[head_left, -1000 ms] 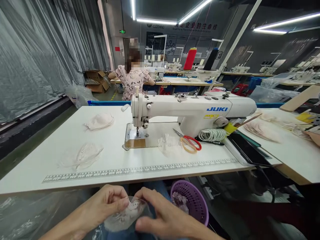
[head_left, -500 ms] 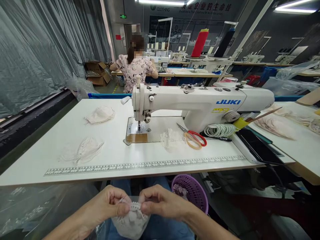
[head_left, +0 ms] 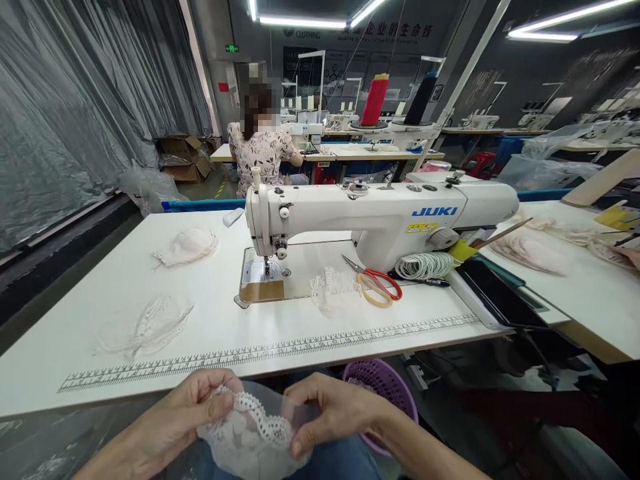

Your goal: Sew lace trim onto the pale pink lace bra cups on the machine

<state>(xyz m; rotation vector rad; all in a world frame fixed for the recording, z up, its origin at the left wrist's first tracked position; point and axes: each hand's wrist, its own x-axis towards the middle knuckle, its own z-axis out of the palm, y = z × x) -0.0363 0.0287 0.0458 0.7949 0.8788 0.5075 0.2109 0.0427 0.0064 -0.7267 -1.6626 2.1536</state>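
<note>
A sheer white fabric piece with lace trim (head_left: 250,437) hangs over my lap, below the table's front edge. My left hand (head_left: 200,413) pinches its lace edge between thumb and fingers. On the other side, my right hand (head_left: 325,413) grips the fabric, thumb in front and fingers behind the sheer layer. The lace edge curves loosely between the two hands. Beyond them stands a white JUKI sewing machine (head_left: 380,213), its needle area (head_left: 267,270) over the metal plate. A strip of gathered lace (head_left: 334,291) lies beside red-handled scissors (head_left: 383,283).
Two pale fabric pieces, a far one (head_left: 187,247) and a nearer one (head_left: 157,323), lie left on the table. A printed ruler (head_left: 270,350) runs along its front edge. A purple basket (head_left: 395,393) stands below. White cord (head_left: 425,265) and a phone (head_left: 493,290) lie right. A co-worker (head_left: 260,150) sits ahead.
My hands have moved apart, and the lace edge between them has opened into a longer curve. The head view has shifted slightly, so the table appears lower and farther left.
</note>
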